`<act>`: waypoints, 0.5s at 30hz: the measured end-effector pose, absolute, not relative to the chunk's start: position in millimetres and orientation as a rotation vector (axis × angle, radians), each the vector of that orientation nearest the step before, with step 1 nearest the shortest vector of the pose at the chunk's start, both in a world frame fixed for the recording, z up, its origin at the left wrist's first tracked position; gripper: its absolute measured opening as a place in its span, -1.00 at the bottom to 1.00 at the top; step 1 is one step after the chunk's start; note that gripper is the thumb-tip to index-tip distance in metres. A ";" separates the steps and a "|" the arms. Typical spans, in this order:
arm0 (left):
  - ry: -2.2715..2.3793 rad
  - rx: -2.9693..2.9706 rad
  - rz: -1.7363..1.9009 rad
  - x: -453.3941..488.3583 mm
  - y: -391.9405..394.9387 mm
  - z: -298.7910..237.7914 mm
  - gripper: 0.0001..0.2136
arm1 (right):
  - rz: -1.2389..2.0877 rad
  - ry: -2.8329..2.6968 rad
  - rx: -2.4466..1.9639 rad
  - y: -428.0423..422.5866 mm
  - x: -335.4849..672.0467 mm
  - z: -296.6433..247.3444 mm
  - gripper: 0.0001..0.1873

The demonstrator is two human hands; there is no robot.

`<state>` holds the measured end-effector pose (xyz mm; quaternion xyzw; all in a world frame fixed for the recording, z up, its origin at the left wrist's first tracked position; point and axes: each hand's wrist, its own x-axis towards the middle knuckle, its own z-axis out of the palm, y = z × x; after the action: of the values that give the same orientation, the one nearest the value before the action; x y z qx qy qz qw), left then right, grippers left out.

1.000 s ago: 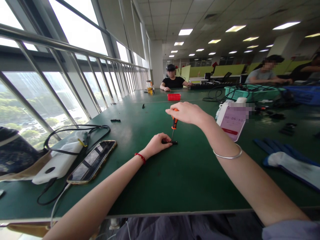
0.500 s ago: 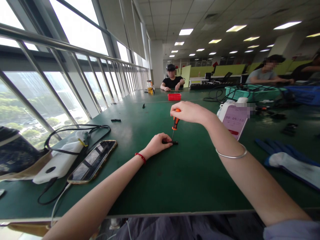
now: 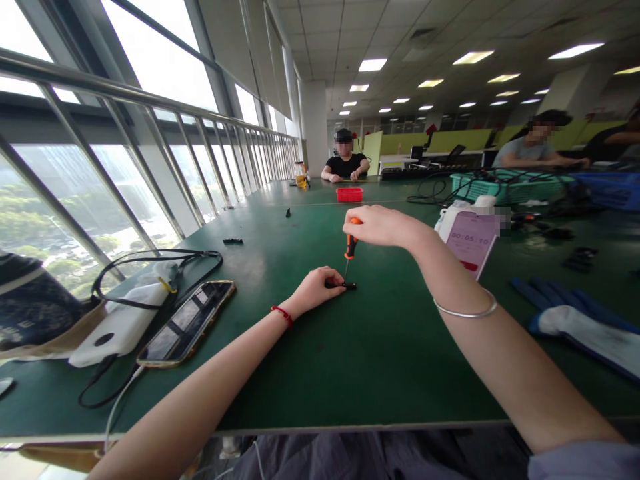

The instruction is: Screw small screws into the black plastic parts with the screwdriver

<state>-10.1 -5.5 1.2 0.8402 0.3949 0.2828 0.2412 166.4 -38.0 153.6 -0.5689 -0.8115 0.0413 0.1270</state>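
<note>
A small black piece [image 3: 351, 286] lies on the green table, its left part covered by the fingers of my left hand [image 3: 320, 287]. Those fingers are closed on it and press it to the surface. My right hand [image 3: 377, 225] grips an orange and black screwdriver [image 3: 351, 248] by the top of its handle. The screwdriver stands nearly upright, its thin shaft pointing down at the black piece beside my left fingertips. Whether the tip sits in a screw is too small to tell.
Left lie a phone [image 3: 187, 325], a white power bank [image 3: 117, 327] and cables. A black strip [image 3: 233, 241] and red tray [image 3: 349, 195] are farther off. A propped phone [image 3: 470, 240] and blue-white gloves [image 3: 585, 327] lie right. A person [image 3: 345, 163] sits at the far end.
Both hands stay in nearly the same place. The right fingers have shifted slightly around the top of the screwdriver handle.
</note>
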 end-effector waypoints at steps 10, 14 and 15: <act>1.142 2.355 0.741 -8.5 -7.7 2.1 -0.88 | 0.055 -2.396 -1.641 -38.9 164.4 152.0 -0.71; 1.471 2.473 0.616 -5.5 -32.5 41.8 -0.79 | 0.052 -2.400 -1.651 -38.3 163.2 152.5 -0.74; 1.509 2.463 0.588 -6.1 -46.0 58.6 -0.80 | 0.057 -2.401 -1.646 -37.9 163.6 152.4 -0.75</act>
<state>-6.1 -46.0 58.6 0.8316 0.5096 0.1984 0.0967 163.6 -37.9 152.4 -0.5617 -0.8192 0.0193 0.1145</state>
